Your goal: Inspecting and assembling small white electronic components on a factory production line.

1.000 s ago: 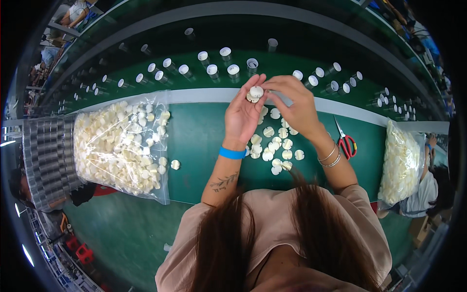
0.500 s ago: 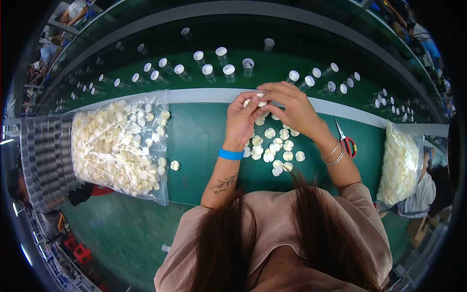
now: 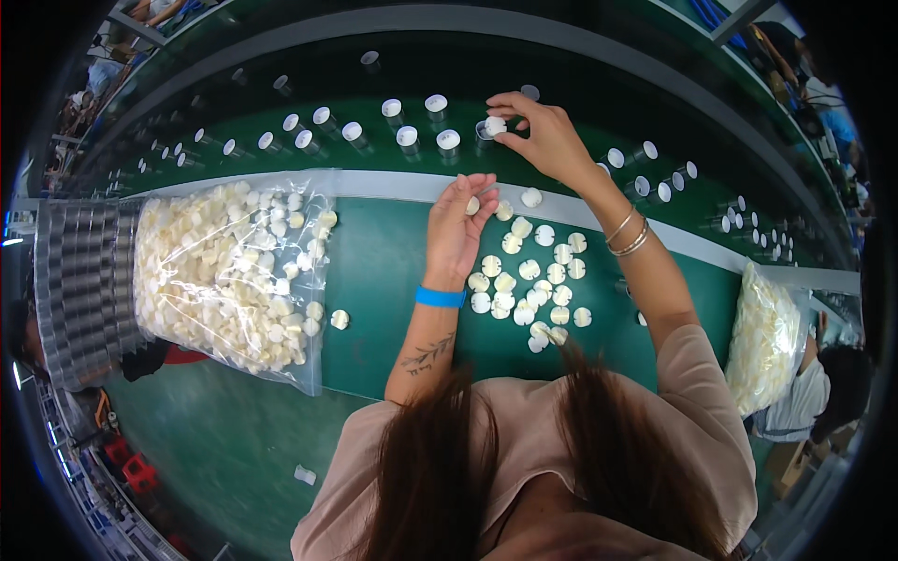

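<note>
My right hand [image 3: 546, 138] is over the green belt, thumb and forefinger pinching a white round disc [image 3: 496, 125]. That disc is at the mouth of a small clear cup [image 3: 483, 132]; whether it touches the rim I cannot tell. Nearer to me, my left hand [image 3: 453, 230] is turned palm up at the table's far edge. Its fingers curl around a cream disc [image 3: 473, 206]. Beside it, several cream and white notched discs [image 3: 529, 269] are scattered on the green table [image 3: 374, 280]. One white disc [image 3: 531, 197] lies on the pale rail.
More small cups with white tops [image 3: 448, 140] stand along the belt [image 3: 561, 56]. A large clear bag of discs [image 3: 220, 280] lies at the left, beside stacked clear trays [image 3: 84, 290]. Another full bag [image 3: 765, 341] is at the right edge. A single disc [image 3: 340, 320] lies by the left bag.
My hands have parted. The right one has moved forward over the belt with a disc, while the left stays near the rail. The red-handled scissors are now hidden by my right arm.
</note>
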A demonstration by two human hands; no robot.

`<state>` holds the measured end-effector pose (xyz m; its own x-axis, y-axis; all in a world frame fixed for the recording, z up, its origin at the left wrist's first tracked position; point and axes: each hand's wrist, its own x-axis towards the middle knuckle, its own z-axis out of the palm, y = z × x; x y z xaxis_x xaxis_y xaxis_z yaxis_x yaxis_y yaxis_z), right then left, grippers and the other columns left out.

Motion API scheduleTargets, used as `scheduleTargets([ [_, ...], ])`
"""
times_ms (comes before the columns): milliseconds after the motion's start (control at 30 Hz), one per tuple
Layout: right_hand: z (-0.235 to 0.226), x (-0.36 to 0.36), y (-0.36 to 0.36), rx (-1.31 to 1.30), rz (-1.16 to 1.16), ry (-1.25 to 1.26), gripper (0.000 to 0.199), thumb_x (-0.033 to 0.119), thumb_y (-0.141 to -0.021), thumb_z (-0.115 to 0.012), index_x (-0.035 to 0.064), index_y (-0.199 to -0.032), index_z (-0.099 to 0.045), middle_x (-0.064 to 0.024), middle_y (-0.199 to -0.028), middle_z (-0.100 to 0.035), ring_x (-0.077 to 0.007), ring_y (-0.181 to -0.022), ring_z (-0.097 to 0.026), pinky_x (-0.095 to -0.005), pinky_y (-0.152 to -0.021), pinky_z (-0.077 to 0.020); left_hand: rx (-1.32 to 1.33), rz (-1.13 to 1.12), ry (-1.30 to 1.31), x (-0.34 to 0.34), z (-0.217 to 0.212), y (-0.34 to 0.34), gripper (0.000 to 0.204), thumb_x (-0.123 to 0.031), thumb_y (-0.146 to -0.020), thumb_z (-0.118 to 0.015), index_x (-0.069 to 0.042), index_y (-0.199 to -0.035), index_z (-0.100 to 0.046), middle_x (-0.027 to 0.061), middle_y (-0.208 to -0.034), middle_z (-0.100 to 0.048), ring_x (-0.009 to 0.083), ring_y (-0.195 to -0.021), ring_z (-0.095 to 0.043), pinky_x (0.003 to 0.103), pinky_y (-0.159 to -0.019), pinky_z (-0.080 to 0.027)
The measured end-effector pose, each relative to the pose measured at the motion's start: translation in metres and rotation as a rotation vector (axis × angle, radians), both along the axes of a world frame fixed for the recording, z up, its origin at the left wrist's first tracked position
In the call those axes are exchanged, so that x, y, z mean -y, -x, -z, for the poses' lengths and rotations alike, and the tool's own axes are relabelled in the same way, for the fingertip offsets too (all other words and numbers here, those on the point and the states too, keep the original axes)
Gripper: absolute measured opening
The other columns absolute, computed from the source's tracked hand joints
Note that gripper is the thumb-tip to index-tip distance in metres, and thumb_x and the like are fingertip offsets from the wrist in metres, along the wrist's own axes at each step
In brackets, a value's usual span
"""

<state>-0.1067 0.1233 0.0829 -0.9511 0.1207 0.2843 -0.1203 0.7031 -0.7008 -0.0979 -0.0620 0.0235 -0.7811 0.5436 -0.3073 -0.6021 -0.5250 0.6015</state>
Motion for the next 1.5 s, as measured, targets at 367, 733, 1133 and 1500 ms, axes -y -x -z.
scheduleTargets([
  [367, 0.024, 0.001, 0.03, 0.121, -0.099, -0.017, 0.04, 0.005, -0.076, -0.071, 0.0046, -0.115, -0.06, -0.0088, -0.105, -0.07, -0.0224, -0.099, -0.067, -0.0329, -0.082, -0.0514, 0.021, -0.036, -0.031, 0.002, 0.003, 0.0, 0.03, -0.027, -0.094, -0.059, 0.0, -0.106, -0.057, 0.0145, -0.111, -0.062, 0.0168, -0.091, -0.062, 0.027, -0.082, -0.052],
  [733, 0.043, 0.001, 0.031, -0.103, -0.156, -0.365, 0.015, 0.017, -0.079, -0.07, 0.0097, -0.092, -0.075, -0.0053, -0.106, -0.068, -0.023, -0.104, -0.058, -0.0368, -0.088, -0.0452, 0.023, -0.037, -0.069, 0.0, 0.005, 0.001, 0.027, -0.026, -0.093, -0.062, -0.002, -0.103, -0.058, 0.0122, -0.107, -0.064, 0.0154, -0.089, -0.062, 0.026, -0.08, -0.052],
  [1133, 0.04, 0.016, 0.036, -0.079, -0.138, -0.437, 0.017, 0.022, -0.079, -0.07, 0.0118, -0.092, -0.075, -0.0055, -0.118, -0.061, -0.0242, -0.114, -0.049, -0.0399, -0.093, -0.0372, 0.037, -0.045, -0.059, 0.001, 0.004, -0.001, 0.026, -0.026, -0.093, -0.062, -0.002, -0.102, -0.058, 0.0122, -0.105, -0.064, 0.0155, -0.089, -0.062, 0.027, -0.08, -0.051],
  [1500, 0.005, 0.025, 0.004, -0.163, -0.05, -0.254, 0.017, 0.016, -0.081, -0.066, 0.0067, -0.095, -0.071, -0.0089, -0.111, -0.062, -0.0277, -0.1, -0.058, -0.0379, -0.086, -0.0433, 0.154, -0.058, -0.274, 0.001, 0.001, 0.007, 0.057, -0.046, -0.099, -0.039, 0.006, -0.122, -0.045, 0.0244, -0.129, -0.05, 0.0316, -0.117, -0.053, 0.04, -0.099, -0.045],
])
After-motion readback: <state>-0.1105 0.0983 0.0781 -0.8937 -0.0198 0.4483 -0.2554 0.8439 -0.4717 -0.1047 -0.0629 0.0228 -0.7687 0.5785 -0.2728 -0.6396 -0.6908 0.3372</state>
